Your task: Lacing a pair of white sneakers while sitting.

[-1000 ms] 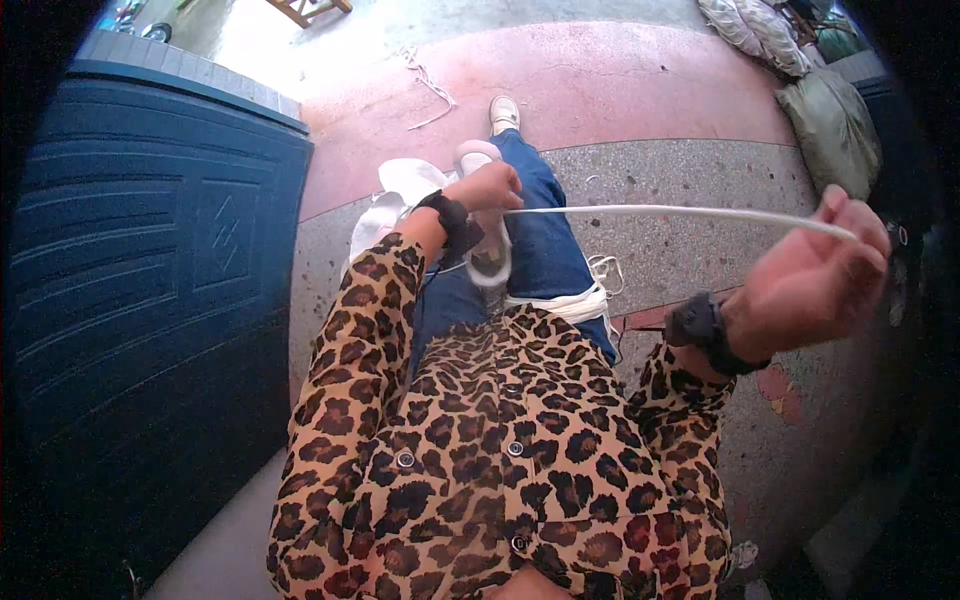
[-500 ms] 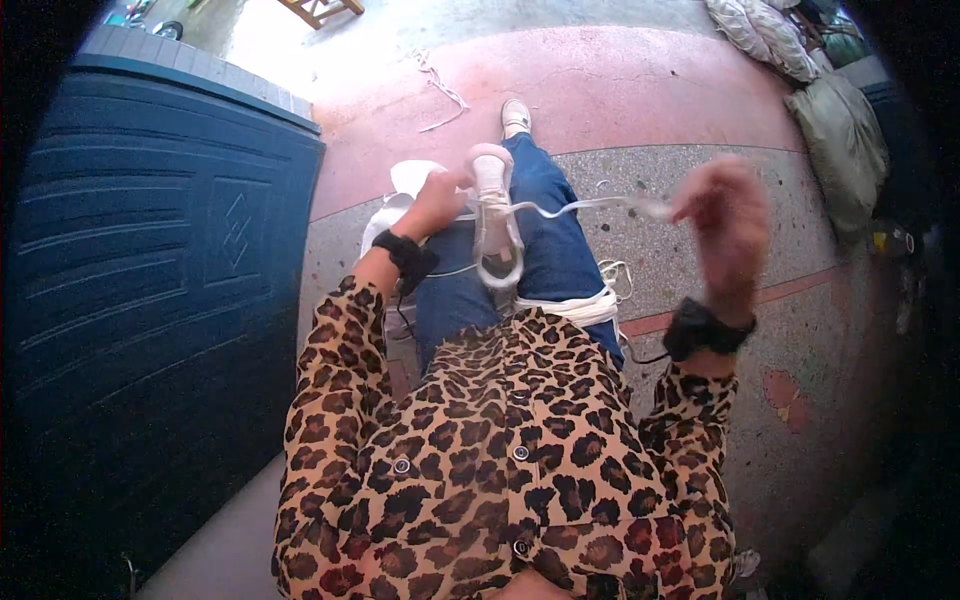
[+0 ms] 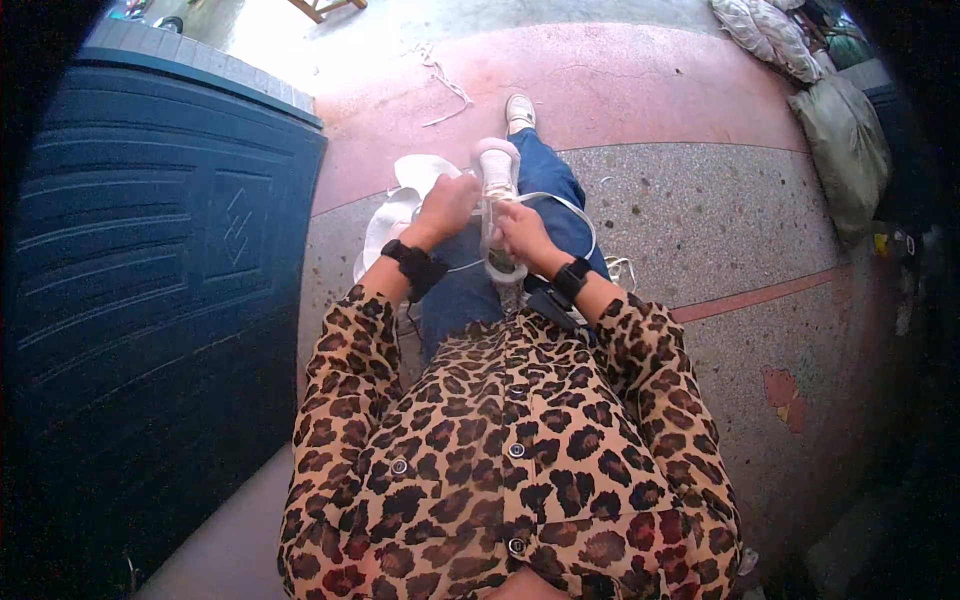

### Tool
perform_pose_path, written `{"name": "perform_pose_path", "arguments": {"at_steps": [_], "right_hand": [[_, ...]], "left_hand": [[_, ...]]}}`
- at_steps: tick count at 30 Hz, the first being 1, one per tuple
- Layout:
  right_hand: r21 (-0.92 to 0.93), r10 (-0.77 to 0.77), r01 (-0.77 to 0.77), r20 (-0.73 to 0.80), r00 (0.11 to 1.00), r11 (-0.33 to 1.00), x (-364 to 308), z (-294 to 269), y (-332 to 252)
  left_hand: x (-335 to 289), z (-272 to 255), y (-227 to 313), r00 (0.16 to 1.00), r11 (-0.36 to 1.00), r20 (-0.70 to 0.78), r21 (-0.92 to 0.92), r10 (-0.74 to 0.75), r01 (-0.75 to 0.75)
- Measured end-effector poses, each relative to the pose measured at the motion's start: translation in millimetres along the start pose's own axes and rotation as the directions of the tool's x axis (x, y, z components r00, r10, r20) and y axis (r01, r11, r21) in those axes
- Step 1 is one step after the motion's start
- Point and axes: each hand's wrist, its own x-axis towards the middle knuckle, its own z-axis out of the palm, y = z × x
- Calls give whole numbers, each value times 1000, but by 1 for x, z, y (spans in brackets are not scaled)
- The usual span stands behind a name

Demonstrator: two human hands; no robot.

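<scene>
A white shoe (image 3: 498,165) lies lengthwise over my lap between my thighs. At its left side, my left hand (image 3: 450,207) is closed on the shoe's edge, its fingertips partly hidden. My right hand (image 3: 524,236) is pinched shut on a white shoelace at the shoe's laced opening, a little blurred. The shoelace (image 3: 580,212) arcs out over my right thigh and curves back down toward that hand. Another thin strand crosses my left thigh. Loose white laces (image 3: 621,270) show beside my right thigh, partly covered by my forearm.
White material (image 3: 388,215) lies beside my left leg. A blue panelled door (image 3: 170,250) stands close on the left. Loose laces (image 3: 446,88) lie on the pink floor ahead. Full sacks (image 3: 843,150) stand at the far right. A wooden stand (image 3: 327,8) shows at the top.
My right hand has come in from far right, where it held the shoelace stretched out, to the shoe. The lace has slackened into a loop. My left hand stays at the shoe's side.
</scene>
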Motion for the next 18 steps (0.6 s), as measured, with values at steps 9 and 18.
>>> {"name": "perform_pose_path", "arguments": {"at_steps": [9,18], "right_hand": [[-780,-220,346,269,938,522,20,-5,-9],[817,-436,142,144,888,559,-100,-152,-146]], "left_hand": [[-18,-13,5,911,696,160,-599,-381,396],[-20,-14,8,863,472,280,-745,-421,472]]}}
